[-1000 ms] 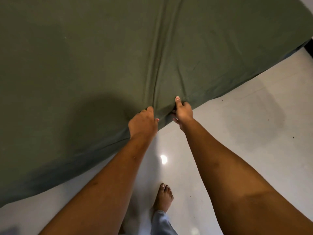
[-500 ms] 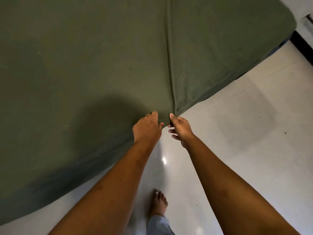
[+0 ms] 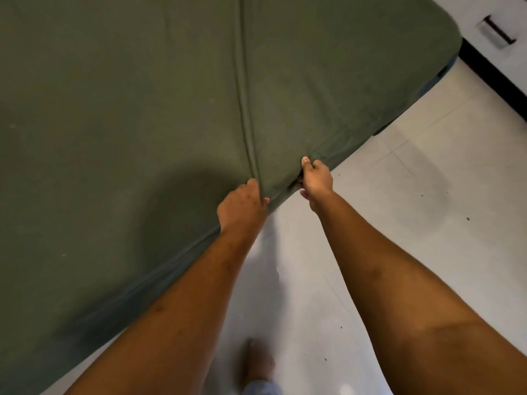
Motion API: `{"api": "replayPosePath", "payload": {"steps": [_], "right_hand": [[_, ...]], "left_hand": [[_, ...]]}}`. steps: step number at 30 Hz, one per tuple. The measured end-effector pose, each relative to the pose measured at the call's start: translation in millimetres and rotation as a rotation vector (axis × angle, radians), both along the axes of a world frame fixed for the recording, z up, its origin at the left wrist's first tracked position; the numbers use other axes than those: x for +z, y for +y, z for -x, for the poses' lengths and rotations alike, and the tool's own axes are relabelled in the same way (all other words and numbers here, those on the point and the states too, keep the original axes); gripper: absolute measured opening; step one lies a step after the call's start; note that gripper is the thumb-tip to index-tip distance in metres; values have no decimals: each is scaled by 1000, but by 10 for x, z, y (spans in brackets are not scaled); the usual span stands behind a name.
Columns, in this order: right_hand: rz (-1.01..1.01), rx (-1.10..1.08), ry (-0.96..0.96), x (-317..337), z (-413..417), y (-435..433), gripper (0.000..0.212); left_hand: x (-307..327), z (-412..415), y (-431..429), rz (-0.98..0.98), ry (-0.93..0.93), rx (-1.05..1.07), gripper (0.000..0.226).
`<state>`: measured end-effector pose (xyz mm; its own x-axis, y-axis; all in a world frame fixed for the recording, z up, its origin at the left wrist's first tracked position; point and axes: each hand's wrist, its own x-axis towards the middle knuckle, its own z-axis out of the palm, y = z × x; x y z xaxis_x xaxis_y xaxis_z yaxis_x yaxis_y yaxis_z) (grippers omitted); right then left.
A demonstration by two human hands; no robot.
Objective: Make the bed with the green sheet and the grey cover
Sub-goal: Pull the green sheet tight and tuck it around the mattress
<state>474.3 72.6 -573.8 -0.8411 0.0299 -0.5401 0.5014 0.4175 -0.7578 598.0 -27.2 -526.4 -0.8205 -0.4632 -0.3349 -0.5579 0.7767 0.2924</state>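
Note:
The green sheet [image 3: 142,109] lies spread over the bed and fills the upper left of the head view. A long raised fold runs down its middle to the near edge. My left hand [image 3: 241,206] grips the sheet's edge at the foot of that fold, fingers curled under it. My right hand [image 3: 315,178] pinches the same edge a little to the right, thumb on top and fingers tucked beneath. The grey cover is out of sight.
A white tiled floor [image 3: 413,223] lies to the right of the bed and below it. My bare foot [image 3: 258,363] stands on it near the bottom. A white cabinet with a dark handle [image 3: 499,29] and a black skirting strip sits at the top right.
My right hand has moved right along the sheet's edge, away from my left hand. The fold now ends at my left hand. The view has shifted and shows the bed's far corner and the cabinet.

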Motion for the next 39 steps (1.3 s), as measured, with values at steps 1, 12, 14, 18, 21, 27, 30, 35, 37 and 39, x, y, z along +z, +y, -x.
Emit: {"api": "replayPosePath", "payload": {"steps": [1,12,14,18,21,27,30,35,37,39], "right_hand": [[-68,26,48,-33,-10,95,39],[78,123,-233,211,193,644,31],[94,46,-195,289,418,751,31],[84,-113,-149,349,984,850,35],[97,-171,-195,302,1387,855,41],[33,-182,-95,157,1945,860,36],[-133,-102,38,78,1955,986,36],[-308,-143,80,118,1924,1349,40],[-308,-152,51,85,1938,1373,41],[-195,-177,-47,71,1958,1332,38]], "left_hand": [[10,21,15,10,-7,3,30],[327,697,325,-43,19,-67,25],[343,874,389,-49,37,-89,25],[340,1313,491,-74,77,-110,25],[286,1724,599,-94,80,-125,26],[223,2403,801,-71,32,-171,32],[213,2573,861,-62,-15,-179,32],[221,2825,969,-67,-32,-230,32],[231,2921,1030,-78,-20,-247,30],[236,2998,1070,-85,-12,-255,29]]}}
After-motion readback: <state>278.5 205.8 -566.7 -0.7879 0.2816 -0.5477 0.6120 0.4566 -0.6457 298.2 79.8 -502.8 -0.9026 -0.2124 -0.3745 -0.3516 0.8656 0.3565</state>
